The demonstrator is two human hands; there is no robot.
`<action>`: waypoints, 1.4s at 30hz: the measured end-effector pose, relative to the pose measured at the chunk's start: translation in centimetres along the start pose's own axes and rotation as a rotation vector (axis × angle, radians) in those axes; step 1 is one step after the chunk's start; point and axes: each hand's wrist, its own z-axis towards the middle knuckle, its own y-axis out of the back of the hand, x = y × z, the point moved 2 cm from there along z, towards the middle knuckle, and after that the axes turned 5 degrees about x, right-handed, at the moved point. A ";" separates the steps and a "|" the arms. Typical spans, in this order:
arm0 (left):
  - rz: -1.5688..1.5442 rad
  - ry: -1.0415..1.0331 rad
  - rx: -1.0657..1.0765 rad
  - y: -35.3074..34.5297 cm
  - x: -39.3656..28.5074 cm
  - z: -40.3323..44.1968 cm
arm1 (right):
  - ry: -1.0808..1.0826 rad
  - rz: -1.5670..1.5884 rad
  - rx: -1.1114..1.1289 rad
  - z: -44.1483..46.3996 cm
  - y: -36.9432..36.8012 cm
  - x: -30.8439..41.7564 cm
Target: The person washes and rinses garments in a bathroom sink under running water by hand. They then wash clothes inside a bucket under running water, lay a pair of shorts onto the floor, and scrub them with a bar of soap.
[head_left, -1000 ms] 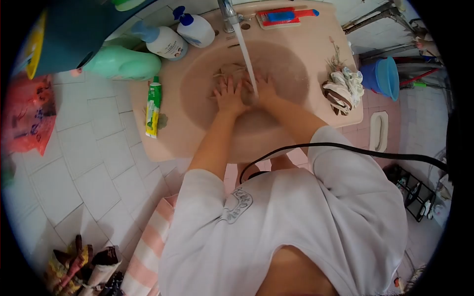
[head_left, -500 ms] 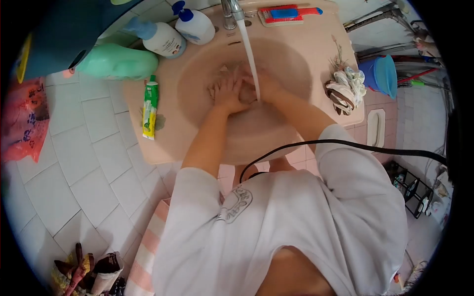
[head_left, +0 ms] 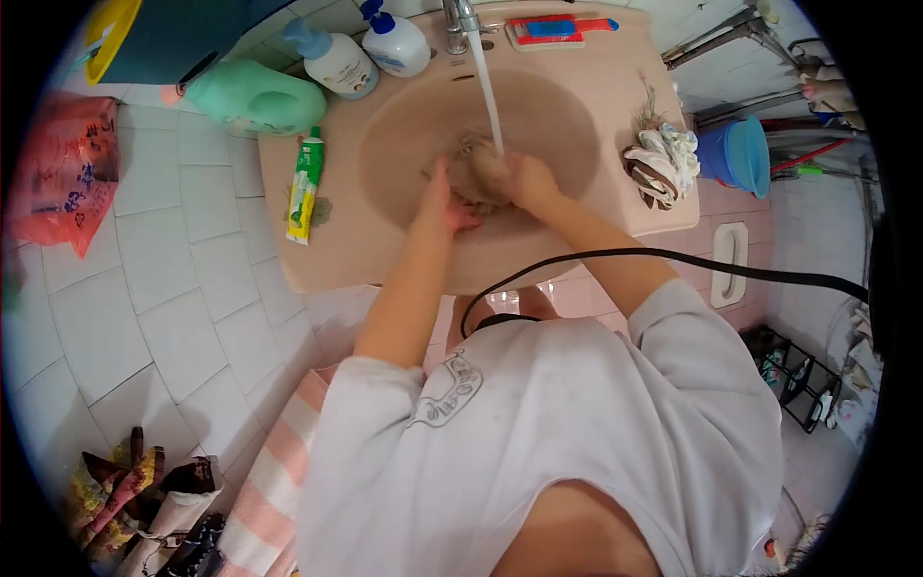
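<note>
Water runs from the faucet [head_left: 463,24] into the pinkish sink basin [head_left: 567,115]. A wet brownish cloth [head_left: 479,171] lies in the basin between my hands. My left hand [head_left: 452,204] is at the cloth's left and lower side, its fingers apart and curving under it. On the other side, my right hand [head_left: 524,180] has its fingers wrapped on the cloth's right edge, just beside the water stream. Parts of the fingers are hidden by cloth and water.
Two pump bottles [head_left: 341,65], [head_left: 396,43], a green jug [head_left: 258,96] and a green-yellow tube [head_left: 306,188] stand or lie at the left. A red-blue brush [head_left: 562,29] is behind the basin. Bunched cloth [head_left: 661,165] lies right; a blue bucket [head_left: 735,157] is beyond.
My hands have gone from spread flat in the basin to either side of the cloth, which is now lifted and bunched. The view has shifted slightly.
</note>
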 end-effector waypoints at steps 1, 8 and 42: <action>-0.092 0.144 0.143 -0.1 -0.1 1.9 | 0.051 0.104 0.059 -1.5 1.4 1.6; -0.322 0.066 0.660 -0.8 -0.5 10.1 | 0.405 -0.009 0.164 -5.9 3.4 3.3; -0.714 -0.428 0.186 -7.0 -0.5 7.5 | 0.628 -0.339 -0.561 4.9 -1.6 -1.5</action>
